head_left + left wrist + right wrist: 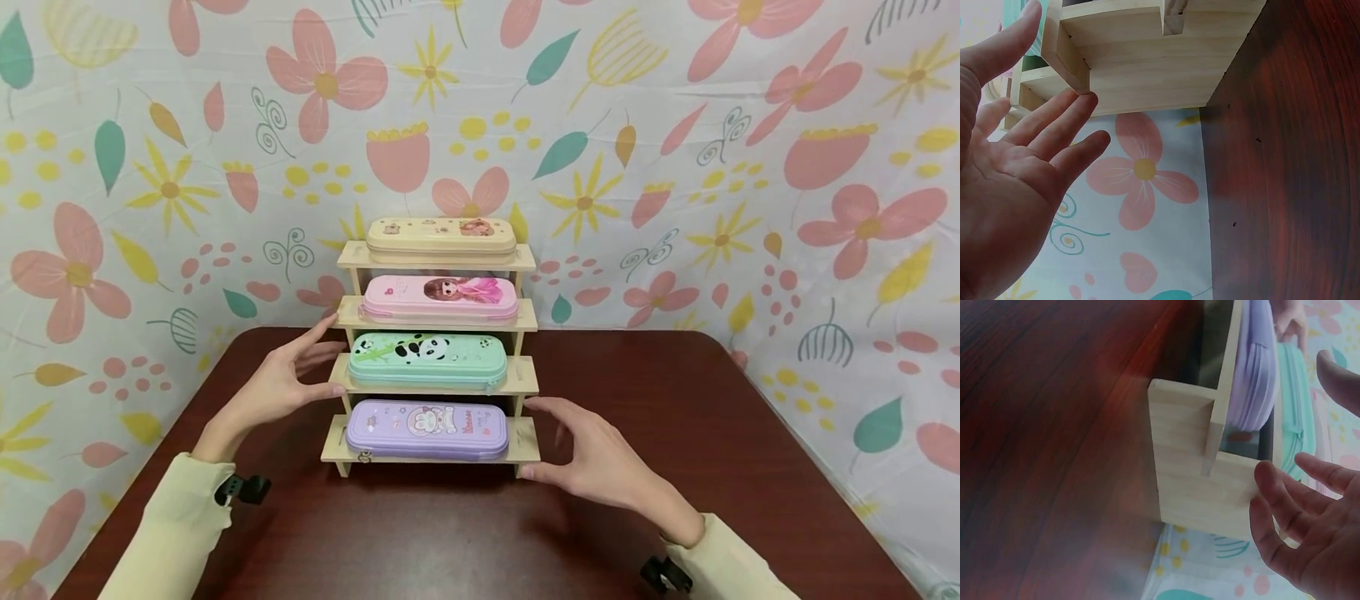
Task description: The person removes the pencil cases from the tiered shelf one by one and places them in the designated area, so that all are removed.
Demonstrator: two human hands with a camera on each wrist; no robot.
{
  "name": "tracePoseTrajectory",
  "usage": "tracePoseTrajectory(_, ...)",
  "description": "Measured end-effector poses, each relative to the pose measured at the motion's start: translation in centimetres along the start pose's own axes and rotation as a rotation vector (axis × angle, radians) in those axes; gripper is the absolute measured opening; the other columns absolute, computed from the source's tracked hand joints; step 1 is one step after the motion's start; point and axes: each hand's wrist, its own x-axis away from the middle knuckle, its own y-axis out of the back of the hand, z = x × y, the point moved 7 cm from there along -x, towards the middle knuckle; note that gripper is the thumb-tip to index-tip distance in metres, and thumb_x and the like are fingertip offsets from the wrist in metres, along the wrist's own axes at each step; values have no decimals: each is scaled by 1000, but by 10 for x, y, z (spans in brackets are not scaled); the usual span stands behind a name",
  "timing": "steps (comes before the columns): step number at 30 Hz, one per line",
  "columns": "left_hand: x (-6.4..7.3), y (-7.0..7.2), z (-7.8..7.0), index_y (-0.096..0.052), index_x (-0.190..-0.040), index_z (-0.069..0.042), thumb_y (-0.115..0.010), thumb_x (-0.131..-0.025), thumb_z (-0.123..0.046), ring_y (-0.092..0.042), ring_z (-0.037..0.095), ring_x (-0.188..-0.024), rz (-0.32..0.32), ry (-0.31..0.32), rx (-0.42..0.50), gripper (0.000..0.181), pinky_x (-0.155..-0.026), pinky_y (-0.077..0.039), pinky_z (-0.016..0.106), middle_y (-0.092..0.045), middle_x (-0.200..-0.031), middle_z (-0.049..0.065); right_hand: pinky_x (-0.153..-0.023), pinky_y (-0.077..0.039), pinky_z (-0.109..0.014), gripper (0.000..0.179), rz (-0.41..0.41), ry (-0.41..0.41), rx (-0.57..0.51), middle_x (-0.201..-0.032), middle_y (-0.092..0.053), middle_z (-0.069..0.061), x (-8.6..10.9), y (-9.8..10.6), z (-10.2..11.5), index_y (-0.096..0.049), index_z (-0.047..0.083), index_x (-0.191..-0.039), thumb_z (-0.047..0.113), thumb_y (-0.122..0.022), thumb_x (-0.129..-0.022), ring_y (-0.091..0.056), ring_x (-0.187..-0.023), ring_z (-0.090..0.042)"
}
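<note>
A tiered wooden stand (525, 375) holds zippered pencil cases, one per step. From the top down come a cream case (441, 240), a pink case with a doll picture (408, 298), a mint green panda case (465, 362) and a purple bunny case (382, 429). My left hand (277, 379) is at the stand's left side, its fingertips at the ends of the middle steps. On the right, my right hand (592, 454) has fingertips at the lower side of the stand. In both wrist views the fingers look loosely extended, not wrapped round anything; whether every fingertip touches wood, I cannot tell.
The stand rests on a dark red-brown wooden table (420, 542). Behind and beside the table hangs a white cloth (570, 50) printed with flowers and leaves. Black wrist bands (243, 489) sit over the pale sleeves (176, 525).
</note>
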Motion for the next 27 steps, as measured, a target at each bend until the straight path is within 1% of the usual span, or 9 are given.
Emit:
tracePoseTrajectory(3,-1,0,2,-26,-170,-25,-90,-88,-14,-57,38,-136,0,7,5,105,-110,-43,62,-59,-148,21,-62,-49,-27,81,18,4,-26,-108,-69,8,-3,-1,2,-61,21,-146,50,-94,-78,-60,-76,-9)
tracePoseTrajectory(7,0,0,4,-26,-170,-26,-89,-88,-14,-58,38,-135,-5,11,6,105,-110,-43,63,-61,-146,21,-59,-48,-26,82,51,-1,-46,-86,-65,9,-6,-5,4,-60,23,-149,51,-92,-79,-61,-71,-11)
tracePoseTrajectory(13,0,-1,7,-26,-170,-28,-89,-88,-14,-59,35,-134,1,23,16,104,-109,-44,62,-63,-142,19,-55,-48,-26,82,98,-1,-89,-73,-62,11,-8,-12,5,-60,18,-149,48,-92,-80,-57,-63,-7)
tracePoseTrajectory(16,-1,-1,7,-27,-169,-28,-89,-88,-14,-60,34,-133,-1,24,21,103,-108,-45,62,-65,-141,17,-54,-48,-26,80,108,3,-110,-66,-59,11,-10,-16,4,-61,16,-148,46,-92,-81,-56,-60,-5)
tracePoseTrajectory(23,-2,-1,7,-29,-169,-28,-89,-88,-13,-62,36,-130,0,19,29,102,-107,-44,65,-66,-138,18,-55,-47,-25,76,111,23,-163,-66,-58,5,-17,-25,1,-63,11,-144,42,-93,-82,-55,-61,-6)
tracePoseTrajectory(27,-2,-1,7,-30,-169,-28,-89,-88,-13,-62,38,-130,-1,21,27,101,-108,-44,65,-66,-138,19,-54,-44,-25,77,107,5,-166,-65,-56,6,-21,-29,-1,-63,13,-145,44,-93,-81,-53,-60,-7)
